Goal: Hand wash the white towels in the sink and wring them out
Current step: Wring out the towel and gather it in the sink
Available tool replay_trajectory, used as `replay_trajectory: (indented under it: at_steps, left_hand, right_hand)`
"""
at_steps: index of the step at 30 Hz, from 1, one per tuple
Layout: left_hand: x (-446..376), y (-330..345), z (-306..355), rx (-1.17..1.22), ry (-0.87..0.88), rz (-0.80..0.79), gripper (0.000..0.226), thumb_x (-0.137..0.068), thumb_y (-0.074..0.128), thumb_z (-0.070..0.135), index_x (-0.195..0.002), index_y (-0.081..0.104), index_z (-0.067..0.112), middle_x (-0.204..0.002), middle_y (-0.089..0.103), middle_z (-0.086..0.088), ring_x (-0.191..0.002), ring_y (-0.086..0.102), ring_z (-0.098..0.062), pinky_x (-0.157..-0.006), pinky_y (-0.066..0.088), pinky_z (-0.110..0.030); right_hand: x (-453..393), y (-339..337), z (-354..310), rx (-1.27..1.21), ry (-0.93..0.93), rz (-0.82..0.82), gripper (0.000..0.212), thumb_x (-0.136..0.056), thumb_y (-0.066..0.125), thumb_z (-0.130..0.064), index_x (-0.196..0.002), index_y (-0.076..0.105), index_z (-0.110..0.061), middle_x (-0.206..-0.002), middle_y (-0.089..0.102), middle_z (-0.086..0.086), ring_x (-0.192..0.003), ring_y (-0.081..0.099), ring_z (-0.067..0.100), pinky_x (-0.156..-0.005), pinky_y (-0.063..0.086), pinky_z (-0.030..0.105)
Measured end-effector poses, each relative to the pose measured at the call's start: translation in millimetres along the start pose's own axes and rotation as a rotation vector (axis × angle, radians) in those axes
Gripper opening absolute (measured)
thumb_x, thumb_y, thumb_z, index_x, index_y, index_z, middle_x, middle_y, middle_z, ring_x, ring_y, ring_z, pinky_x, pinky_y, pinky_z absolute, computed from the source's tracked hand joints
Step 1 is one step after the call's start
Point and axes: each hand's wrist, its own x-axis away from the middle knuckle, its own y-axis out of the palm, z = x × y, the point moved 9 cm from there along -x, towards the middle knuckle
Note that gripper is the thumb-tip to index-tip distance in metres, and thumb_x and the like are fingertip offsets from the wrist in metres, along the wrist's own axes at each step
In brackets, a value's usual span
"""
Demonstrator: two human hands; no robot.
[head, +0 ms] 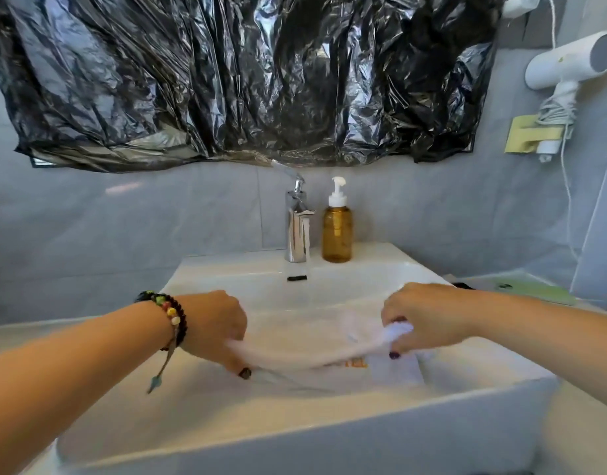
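You had the white cloth towel (pixel 295 359) stretched low inside the white rectangular ceramic sink (pixel 226 437), left hand (pixel 216 327) and right hand (pixel 422 320) each clenched on an end, mid-wash I'd judge; next you needed opposite twists to wring.

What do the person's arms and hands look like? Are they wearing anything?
Both arms are bare, with no sleeves showing. The left hand has a beaded bracelet at its wrist: dark beads with some red, yellow, white and green ones, plus a hanging cord ending in a small teal charm. The right hand wears no jewellery. The fingernails are painted dark.
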Motion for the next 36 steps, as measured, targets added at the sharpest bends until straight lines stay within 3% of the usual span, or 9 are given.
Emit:
replay_trajectory:
  at_steps: [2,5,8,10,18,23,27,31,36]
  left_hand:
    - [-3,7,15,0.026,0.003,-0.046,0.069,-0.063,0.069,0.080,-0.110,0.061,0.030,-0.111,0.059,0.013,-0.098,0.056,-0.011,-0.088,0.050,-0.030]
    - [-25,-2,44,0.175,0.087,0.037,0.106,-0.057,0.072,0.081,-0.143,0.034,0.033,-0.140,0.039,0.013,-0.127,0.045,-0.013,-0.110,0.040,-0.038]
    - [-44,11,79,0.242,0.141,-0.071,0.111,-0.064,0.078,0.069,-0.152,0.024,0.030,-0.147,0.034,0.007,-0.134,0.040,-0.018,-0.114,0.035,-0.039]
    - [-52,16,88,0.191,0.141,-0.040,0.101,-0.068,0.079,0.062,-0.148,0.031,0.024,-0.137,0.039,0.001,-0.125,0.045,-0.020,-0.107,0.042,-0.039]
    - [-72,13,68,0.294,-0.063,0.102,0.052,-0.067,0.076,0.058,-0.089,0.051,0.018,-0.092,0.055,0.001,-0.078,0.056,-0.016,-0.065,0.048,-0.028]
    - [-67,-27,46,0.860,-0.049,0.201,0.045,-0.053,0.069,0.054,-0.082,0.066,0.020,-0.086,0.067,-0.002,-0.074,0.061,-0.017,-0.065,0.048,-0.027]
    - [-63,-25,63,1.531,0.229,0.043,0.058,-0.067,0.068,0.037,-0.119,0.065,0.012,-0.112,0.070,-0.015,-0.096,0.065,-0.029,-0.089,0.051,-0.040]
    - [-72,-16,61,1.788,0.337,0.121,0.074,-0.072,0.077,0.042,-0.136,0.054,0.010,-0.130,0.062,-0.023,-0.118,0.059,-0.039,-0.106,0.043,-0.054]
    - [-75,-12,71,1.935,0.353,0.141,0.095,-0.048,0.098,0.041,-0.128,0.059,0.010,-0.121,0.065,-0.026,-0.111,0.065,-0.038,-0.094,0.054,-0.052]
  right_hand:
    - [2,8,-13,-0.044,-0.006,-0.075,0.042,-0.070,0.072,-0.061,-0.096,0.061,-0.030,-0.096,0.055,-0.015,-0.092,0.052,0.010,-0.079,0.049,0.031]
    - [-18,-4,-32,-0.248,-0.012,-0.082,0.082,-0.063,0.078,-0.063,-0.133,0.043,-0.039,-0.123,0.046,-0.016,-0.113,0.048,0.009,-0.097,0.045,0.032]
    - [-46,19,-44,-0.225,0.044,-0.230,0.110,-0.053,0.085,-0.058,-0.143,0.024,-0.040,-0.135,0.038,-0.012,-0.122,0.043,0.015,-0.103,0.043,0.041]
    - [-58,37,-49,-0.173,0.049,-0.250,0.104,-0.054,0.084,-0.049,-0.139,0.027,-0.034,-0.130,0.041,-0.004,-0.116,0.047,0.021,-0.097,0.047,0.045]
    - [-73,11,-54,-0.039,0.043,0.174,0.050,-0.072,0.074,-0.036,-0.114,0.050,-0.023,-0.107,0.058,0.002,-0.094,0.057,0.025,-0.071,0.046,0.034]
    - [-62,-37,0,-0.765,0.201,0.483,0.029,-0.059,0.078,-0.014,-0.086,0.072,-0.022,-0.089,0.070,-0.001,-0.081,0.059,0.014,-0.066,0.048,0.028]
    - [-64,-51,14,-1.121,0.292,0.604,0.017,-0.057,0.064,-0.014,-0.070,0.068,-0.006,-0.066,0.058,0.004,-0.065,0.048,0.017,-0.059,0.038,0.029]
    - [-69,-35,4,-1.484,0.405,0.657,0.006,-0.057,0.057,-0.008,-0.056,0.060,-0.012,-0.056,0.054,0.003,-0.056,0.049,0.021,-0.054,0.038,0.024]
    - [-92,-32,-29,-1.888,0.269,0.668,0.022,-0.053,0.054,-0.010,-0.075,0.054,-0.010,-0.069,0.051,0.010,-0.070,0.054,0.029,-0.064,0.042,0.030]
